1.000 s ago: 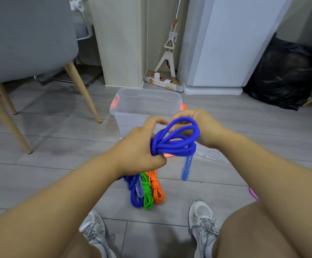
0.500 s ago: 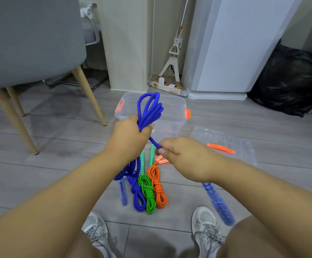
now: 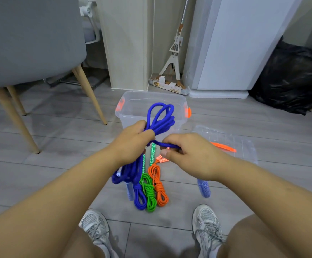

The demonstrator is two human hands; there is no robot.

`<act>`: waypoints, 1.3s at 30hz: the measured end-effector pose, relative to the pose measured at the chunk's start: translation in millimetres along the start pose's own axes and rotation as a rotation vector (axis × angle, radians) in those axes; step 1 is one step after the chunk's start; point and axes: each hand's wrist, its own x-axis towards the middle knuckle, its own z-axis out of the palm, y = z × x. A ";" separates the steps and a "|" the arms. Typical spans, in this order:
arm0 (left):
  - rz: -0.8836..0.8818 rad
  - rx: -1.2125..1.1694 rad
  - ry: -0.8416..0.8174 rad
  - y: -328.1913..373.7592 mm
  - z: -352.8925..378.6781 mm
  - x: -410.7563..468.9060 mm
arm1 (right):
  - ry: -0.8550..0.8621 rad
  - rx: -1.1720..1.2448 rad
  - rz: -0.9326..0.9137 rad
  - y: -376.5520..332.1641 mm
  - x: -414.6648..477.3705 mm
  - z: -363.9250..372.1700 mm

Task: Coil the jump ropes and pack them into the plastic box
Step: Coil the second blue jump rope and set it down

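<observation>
Gripping a bundle of blue jump rope [image 3: 160,118] in a closed fist, the left hand [image 3: 132,144] is held on the near side of the plastic box [image 3: 128,118]. Several loops stand up out of the fist and overlap the box's open top in the view. The rest of the bundle hangs below the hand toward the floor.

The right hand [image 3: 188,157], near and to the right of the box, pinches a single strand of the same rope between thumb and curled fingers. That strand runs across from the left fist. A blue handle [image 3: 203,187] shows blurred below the right wrist. A paler handle [image 3: 129,190] shows below the left hand; whether it hangs or lies on the floor cannot be told.

On the floor nearer than the box, three tied coils lie side by side: a blue coil [image 3: 139,199], a green coil [image 3: 148,194] and an orange coil [image 3: 160,190]. Their patterned handles point toward the box.

The box is clear, with an orange latch [image 3: 187,112] at each end. Its clear lid [image 3: 244,146], with an orange grip, lies flat to the right of it.

Behind the box, a mop [image 3: 175,45] leans in a corner. The cardboard sleeve [image 3: 168,86] on its head carries print too small to read.
</observation>
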 end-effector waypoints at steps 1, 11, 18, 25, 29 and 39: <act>-0.020 -0.067 -0.011 1.6 0.7 0.3 | 0.004 0.026 0.015 0.3 0.3 0.0; -0.039 -0.285 -0.015 2.7 2.5 5.5 | 0.134 0.030 0.118 -3.2 6.7 13.3; 0.002 -0.488 -0.098 5.6 0.2 5.2 | 0.133 -0.014 0.095 -3.1 11.0 18.1; 0.070 -0.370 -0.248 7.1 -7.6 -4.4 | 0.147 -0.030 0.080 5.4 13.9 13.1; 0.075 -0.348 -0.237 4.3 -5.8 -4.5 | 0.127 0.018 0.084 8.6 14.4 12.3; 0.061 -0.486 -0.300 0.4 -1.5 -4.4 | 0.104 -0.020 0.031 12.5 12.4 4.4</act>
